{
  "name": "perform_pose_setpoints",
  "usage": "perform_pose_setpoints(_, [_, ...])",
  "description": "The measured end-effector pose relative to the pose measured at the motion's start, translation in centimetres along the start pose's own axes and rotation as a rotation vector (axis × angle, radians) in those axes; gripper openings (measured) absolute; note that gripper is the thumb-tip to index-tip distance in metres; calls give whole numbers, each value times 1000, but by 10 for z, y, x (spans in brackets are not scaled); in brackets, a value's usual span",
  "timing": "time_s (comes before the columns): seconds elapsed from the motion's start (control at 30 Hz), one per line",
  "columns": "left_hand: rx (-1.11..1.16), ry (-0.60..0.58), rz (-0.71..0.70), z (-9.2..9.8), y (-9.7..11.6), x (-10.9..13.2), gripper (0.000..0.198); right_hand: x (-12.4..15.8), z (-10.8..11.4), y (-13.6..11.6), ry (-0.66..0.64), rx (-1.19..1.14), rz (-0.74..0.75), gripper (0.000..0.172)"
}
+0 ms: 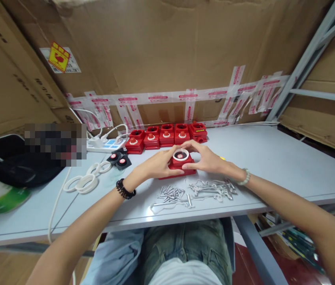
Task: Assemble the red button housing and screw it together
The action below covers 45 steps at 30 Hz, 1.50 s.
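Note:
A red box [186, 166] with a white ring [180, 154] on its round top sits on the table in front of me. My left hand [161, 162] grips it from the left, thumb along the near side. From the right, my right hand [205, 157] closes round it too, fingers curved over the far edge of the ring. A dark disc with a small red-and-white centre shows inside the ring. Just below lie a pile of screws [171, 194] and a heap of thin metal rods with white cords [213, 189]. My fingers cover part of the box.
Several red boxes with red knobs [166, 134] stand in a row at the back. Left are white rings [86, 183], black square pieces [120, 159], a power strip [108, 145] and a white cable [58, 198]. A phone [4, 146] rests farther left. Cardboard [167, 51] walls the back.

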State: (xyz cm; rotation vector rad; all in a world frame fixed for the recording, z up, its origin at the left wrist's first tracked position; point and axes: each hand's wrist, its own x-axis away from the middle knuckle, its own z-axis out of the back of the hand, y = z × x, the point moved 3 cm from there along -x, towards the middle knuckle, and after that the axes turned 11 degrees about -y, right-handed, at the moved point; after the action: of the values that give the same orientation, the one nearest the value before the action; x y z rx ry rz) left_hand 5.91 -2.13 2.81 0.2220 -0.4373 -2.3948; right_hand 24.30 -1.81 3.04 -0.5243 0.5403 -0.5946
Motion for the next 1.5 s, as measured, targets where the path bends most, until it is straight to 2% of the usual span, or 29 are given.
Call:
perform_pose_setpoints(0.07, [-7,-9,6,1,0,0,75,1,14,-2,-28,5,-36,61])
perform_pose_setpoints(0.17, [-21,-16,11,2,1,0,76,12,49,3,-26,181,-179,41])
perform_pose_setpoints(0.23, [-33,-23,24,2,0,-1,77,24,70,15,-131,287,-374,41])
perform_pose_setpoints(0.27, [-41,-29,32,2,0,-1,77,31,77,21,-228,323,-460,45])
perform_pose_setpoints(0.33, [-62,-42,48,2,0,-2,77,42,82,31,-393,360,-607,49])
perform_pose_setpoints(0.4, [-78,-52,63,2,0,-1,77,46,79,36,-421,387,-646,55])
perform_pose_setpoints(0.47, [-89,-65,81,3,0,0,77,42,71,39,-380,403,-632,60])
perform_pose_setpoints(0.53, [-101,-80,105,3,-1,1,79,37,61,42,-339,417,-601,56])
perform_pose_setpoints(0.67, [-139,-73,137,3,-2,3,83,31,53,49,-284,464,-532,22])
perform_pose_setpoints(0.77, [-173,-78,143,4,-2,3,83,29,61,41,-231,473,-509,14])
perform_pose_setpoints(0.83, [-185,-107,160,5,0,2,83,25,73,26,-70,473,-467,14])
perform_pose_setpoints(0.9, [-183,-149,191,7,2,1,85,22,88,2,318,409,-336,19])
perform_pose_setpoints(0.93, [-179,-171,207,8,2,1,86,21,92,-9,449,354,-281,22])
perform_pose_setpoints(1.0, [-169,-207,232,9,4,1,89,19,92,-27,599,163,-202,29])
perform_pose_setpoints(1.07, [-168,-224,239,10,5,1,89,18,83,-38,605,-100,-168,31])
perform_pose_setpoints(1.2, [-183,-230,248,9,5,1,88,17,52,-47,423,-412,-141,29])
perform_pose_setpoints(1.33, [-199,-237,265,8,3,1,91,19,24,-49,246,-454,-129,24])
perform_pose_setpoints(1.5, [-216,-235,252,7,3,1,90,20,11,-50,196,-425,-120,19])
